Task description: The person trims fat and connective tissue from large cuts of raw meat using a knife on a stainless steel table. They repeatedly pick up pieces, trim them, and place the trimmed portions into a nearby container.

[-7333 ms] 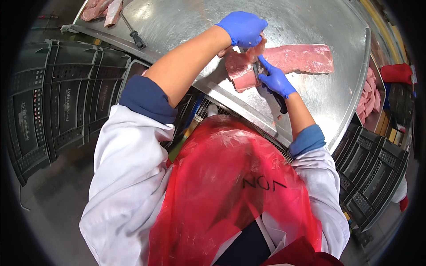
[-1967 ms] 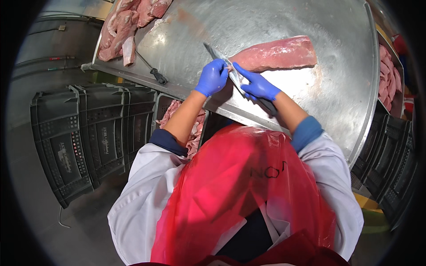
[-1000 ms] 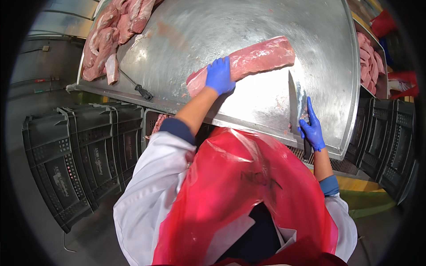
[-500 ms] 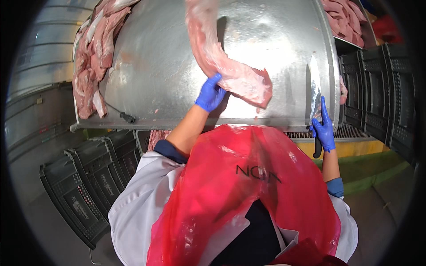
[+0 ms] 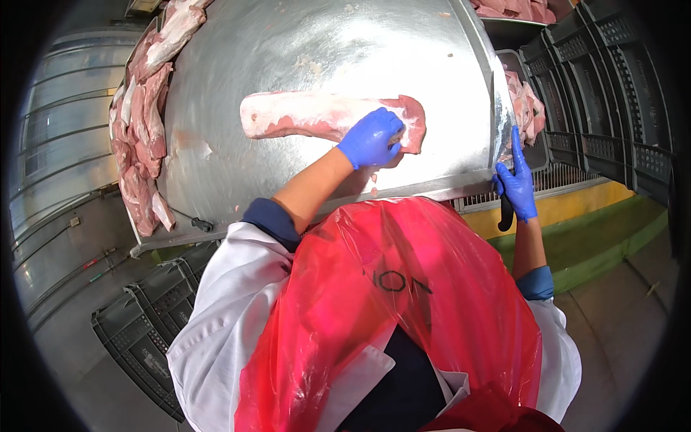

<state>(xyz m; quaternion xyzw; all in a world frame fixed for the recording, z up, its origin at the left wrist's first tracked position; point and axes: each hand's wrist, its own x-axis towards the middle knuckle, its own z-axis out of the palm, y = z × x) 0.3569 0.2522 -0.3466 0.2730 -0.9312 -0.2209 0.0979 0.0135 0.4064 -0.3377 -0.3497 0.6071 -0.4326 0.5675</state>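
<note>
A long strip of pale pink meat (image 5: 299, 115), like a pork loin, lies crosswise on the metal table (image 5: 237, 183). Its fatty side shows, with a redder end at the right. Over that right part, my blue-gloved left hand (image 5: 372, 138) is closed, thumb and curled fingers gripping the near side. My right hand (image 5: 520, 189), gloved in blue too, grips a knife (image 5: 503, 119) by its black handle near the table's right corner. Its blade points away from me, along the table's right edge, and my index finger stretches along it.
Several meat pieces (image 5: 147, 137) are heaped along the table's left edge. A dark cord end (image 5: 203, 225) lies at the near left corner. Right of the table are a bin of meat pieces (image 5: 529, 108) and dark crates (image 5: 601, 93); other crates (image 5: 147, 331) stand at the lower left.
The meat strip, held partly raised and stretching away from me before, now lies flat and crosswise, its far end swung left. My left hand has shifted right along it. My right hand keeps the knife.
</note>
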